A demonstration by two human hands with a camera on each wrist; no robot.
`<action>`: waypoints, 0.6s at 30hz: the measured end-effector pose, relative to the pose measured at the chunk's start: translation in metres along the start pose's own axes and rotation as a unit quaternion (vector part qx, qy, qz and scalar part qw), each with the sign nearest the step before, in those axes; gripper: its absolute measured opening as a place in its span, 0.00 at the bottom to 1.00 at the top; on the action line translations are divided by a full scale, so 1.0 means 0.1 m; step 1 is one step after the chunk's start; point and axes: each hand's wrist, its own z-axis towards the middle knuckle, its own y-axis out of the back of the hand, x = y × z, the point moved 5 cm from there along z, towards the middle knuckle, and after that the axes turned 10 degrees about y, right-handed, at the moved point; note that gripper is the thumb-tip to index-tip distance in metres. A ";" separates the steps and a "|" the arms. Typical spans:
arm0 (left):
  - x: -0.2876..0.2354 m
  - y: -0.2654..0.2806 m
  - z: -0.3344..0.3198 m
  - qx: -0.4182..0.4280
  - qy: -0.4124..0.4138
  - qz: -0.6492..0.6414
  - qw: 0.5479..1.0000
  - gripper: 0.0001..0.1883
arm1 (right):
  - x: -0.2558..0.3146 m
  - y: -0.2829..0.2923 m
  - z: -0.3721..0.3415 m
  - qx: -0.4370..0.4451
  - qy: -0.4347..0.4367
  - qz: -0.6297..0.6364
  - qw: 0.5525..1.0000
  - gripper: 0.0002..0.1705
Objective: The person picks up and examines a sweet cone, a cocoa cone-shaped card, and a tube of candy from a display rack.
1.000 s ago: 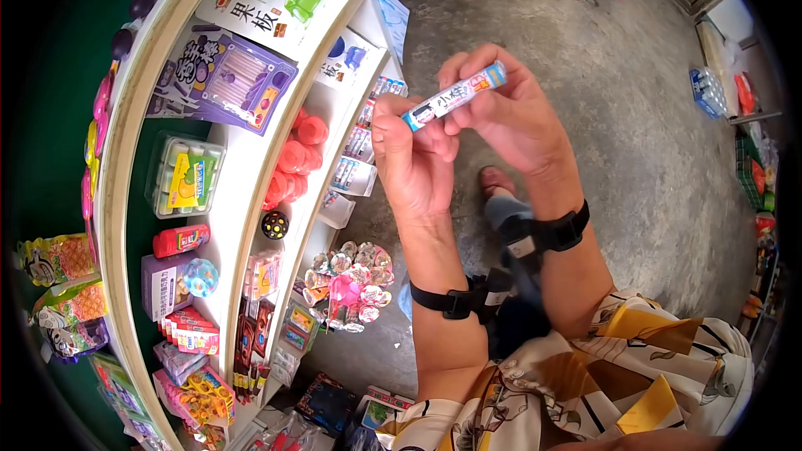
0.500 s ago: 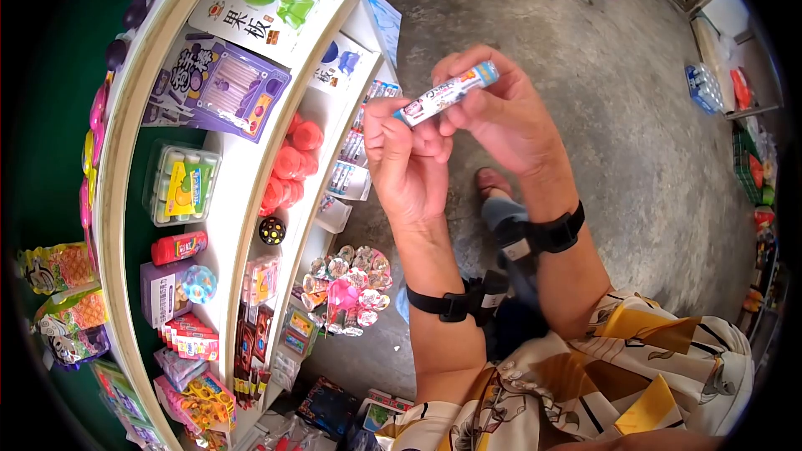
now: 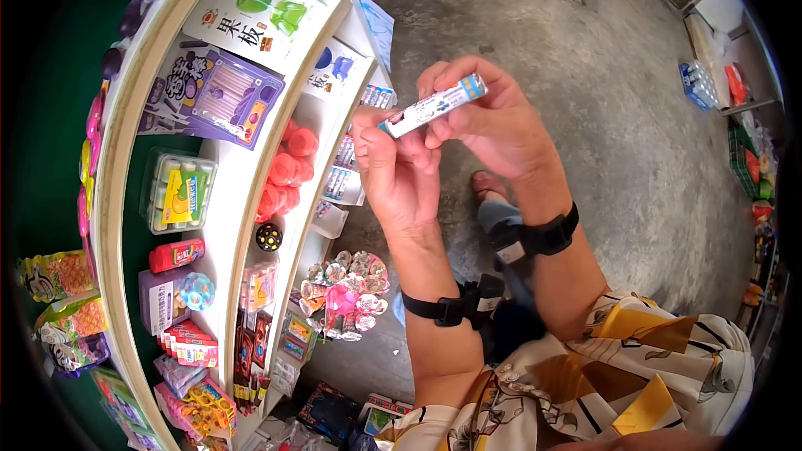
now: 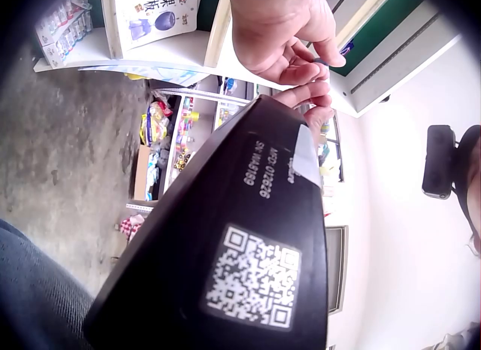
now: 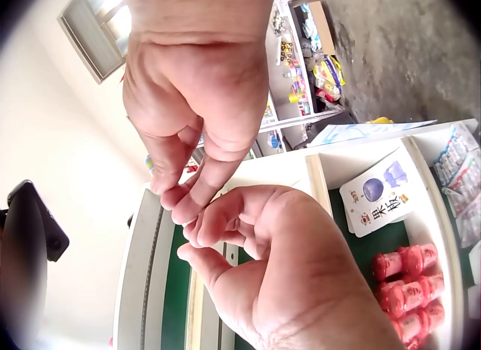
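Observation:
Both hands hold a slim white-and-blue tube packet (image 3: pixel 434 106) at chest height, tilted with its right end higher. My left hand (image 3: pixel 399 171) grips the lower end between thumb and fingers. My right hand (image 3: pixel 501 121) pinches it toward the upper end, thumb below and fingers behind. Small dark print and a picture show on the wrapper's near side. In the right wrist view the fingertips of the two hands meet, and the packet is mostly hidden behind them. A black box with a QR code (image 4: pixel 255 278) covers much of the left wrist view.
A curved white shelf on the left holds purple stick packs (image 3: pixel 225 92), gum tubs (image 3: pixel 180 192) and red jars (image 3: pixel 288 167). More small tube packets (image 3: pixel 338 184) sit in boxes at the shelf's near end. Foil-wrapped sweets (image 3: pixel 347 296) stand below, over a concrete floor (image 3: pixel 618 100).
Both hands and the packet have shifted slightly left and down in the head view. The packet has rolled in the fingers, and a different side of its wrapper now faces up.

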 end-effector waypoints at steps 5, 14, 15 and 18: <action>-0.01 -0.02 0.00 0.002 -0.010 -0.002 1.000 0.17 | 0.01 -0.01 -0.01 0.009 -0.024 0.004 1.000 0.14; 0.00 -0.05 0.01 0.018 -0.013 -0.010 1.000 0.22 | 0.01 -0.02 -0.02 0.006 -0.030 -0.003 1.000 0.15; -0.01 -0.06 0.00 0.024 -0.012 -0.008 1.000 0.22 | 0.00 -0.02 -0.02 0.003 -0.028 -0.003 1.000 0.15; -0.01 -0.09 0.01 0.035 -0.015 -0.003 0.999 0.23 | 0.00 -0.02 -0.02 0.004 -0.029 -0.004 1.000 0.15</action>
